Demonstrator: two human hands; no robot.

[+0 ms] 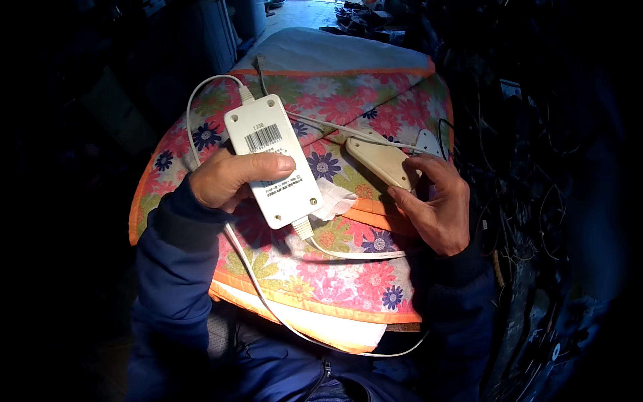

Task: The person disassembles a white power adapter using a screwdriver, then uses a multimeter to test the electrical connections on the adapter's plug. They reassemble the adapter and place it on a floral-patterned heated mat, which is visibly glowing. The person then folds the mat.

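Observation:
My left hand [221,177] grips a white rectangular adapter-like box [268,194], thumb across its printed face, which has a barcode and corner screw holes. Pale cords leave both ends through ribbed sleeves. In my right hand [442,211] is a beige, tapered plastic casing [372,154], held at its near end between thumb and fingers. Just behind it, a smaller white piece [426,139] is partly hidden by the hand and a cord. A crumpled white paper or cloth scrap [335,201] lies beside the box.
A floral padded cloth [167,208] with orange edging covers the work surface, folded at the back to show pale blue [335,50]. A white cable [251,271] loops down over the front edge. Dark clutter with wires [536,234] lines the right; a lit floor [295,15] shows beyond.

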